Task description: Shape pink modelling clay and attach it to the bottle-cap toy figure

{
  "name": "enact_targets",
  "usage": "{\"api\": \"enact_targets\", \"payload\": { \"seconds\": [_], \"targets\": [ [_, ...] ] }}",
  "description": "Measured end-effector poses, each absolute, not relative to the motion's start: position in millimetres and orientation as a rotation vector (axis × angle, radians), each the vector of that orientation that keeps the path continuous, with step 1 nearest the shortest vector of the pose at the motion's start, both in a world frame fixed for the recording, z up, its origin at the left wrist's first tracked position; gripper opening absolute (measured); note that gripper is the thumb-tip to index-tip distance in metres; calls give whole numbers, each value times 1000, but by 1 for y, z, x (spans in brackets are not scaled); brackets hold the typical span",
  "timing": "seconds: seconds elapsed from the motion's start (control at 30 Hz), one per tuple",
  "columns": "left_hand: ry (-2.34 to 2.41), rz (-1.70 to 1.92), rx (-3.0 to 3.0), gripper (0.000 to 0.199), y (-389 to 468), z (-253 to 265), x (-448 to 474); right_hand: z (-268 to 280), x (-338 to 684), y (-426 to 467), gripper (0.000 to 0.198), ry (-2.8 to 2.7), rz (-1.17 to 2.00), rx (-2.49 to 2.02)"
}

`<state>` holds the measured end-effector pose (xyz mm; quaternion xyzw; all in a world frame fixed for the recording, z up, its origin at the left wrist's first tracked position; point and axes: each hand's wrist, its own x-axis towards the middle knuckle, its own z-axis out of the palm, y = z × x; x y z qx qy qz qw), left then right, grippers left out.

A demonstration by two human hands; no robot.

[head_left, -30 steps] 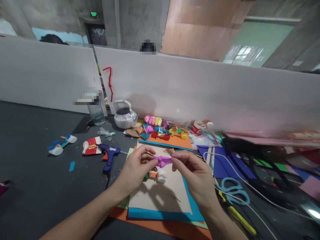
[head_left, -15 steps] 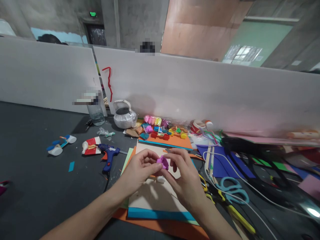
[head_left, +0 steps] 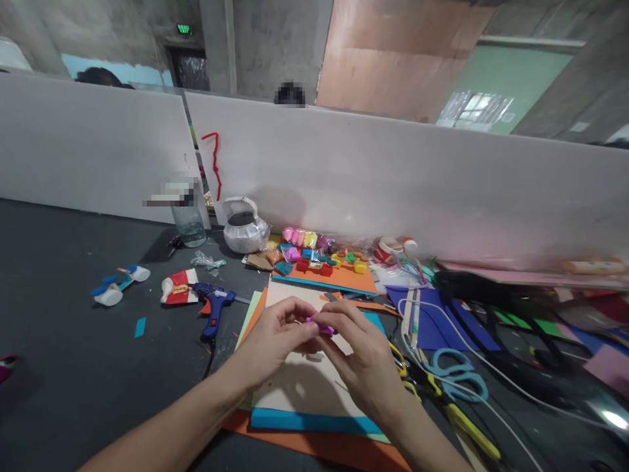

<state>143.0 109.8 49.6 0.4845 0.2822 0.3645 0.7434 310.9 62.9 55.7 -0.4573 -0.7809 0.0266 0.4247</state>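
The left hand (head_left: 282,334) is pinched closed on a small lump of purple clay (head_left: 327,330), and the right hand (head_left: 361,337) grips the same lump from the other side. Most of it is hidden between them; it sits at the tips, probably because so small and soft a piece is best pressed from two sides at once.

Just below the hands, a small pale piece (head_left: 315,357) peeks out, too covered to make out. Under that lies a beige sheet (head_left: 304,396) on a blue sheet (head_left: 314,419), likely there as a clean surface to work over.

Near the left hand, on its outer side, a glue gun (head_left: 213,314) lies with its nozzle on a red and white packet (head_left: 179,287), perhaps to keep the tip off the table (head_left: 147,406). Beside the right hand, blue scissors (head_left: 459,373) lie within easy reach.

Beyond both hands, bright clay packs (head_left: 299,236) and a kettle (head_left: 246,233) stand near the white partition (head_left: 344,177), seemingly pushed back to leave elbow room.
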Motion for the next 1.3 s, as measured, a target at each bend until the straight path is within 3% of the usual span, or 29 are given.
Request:
{"api": "enact_targets", "payload": {
  "seconds": [0.13,0.47,0.53,0.63,0.83,1.07,1.3],
  "targets": [
    [646,813,936,30,113,54,142,62,315,60,44,-1947,148,-1204],
    [582,763,900,35,107,54,144,63,312,63,14,-1976,-55,-1084],
    [593,793,889,32,108,53,144,63,312,61,17,-1987,-18,-1092],
    [616,840,891,30,110,53,145,62,314,59,41,-1971,67,-1138],
    [603,820,979,32,106,54,145,61,313,61,16,-1982,10,-1073],
    [576,873,981,19,104,55,144,63,311,57,41,-2038,-4,-1142],
    [527,848,792,24,94,55,155,41,308,66,45,-2103,-122,-1111]
  ]
}}
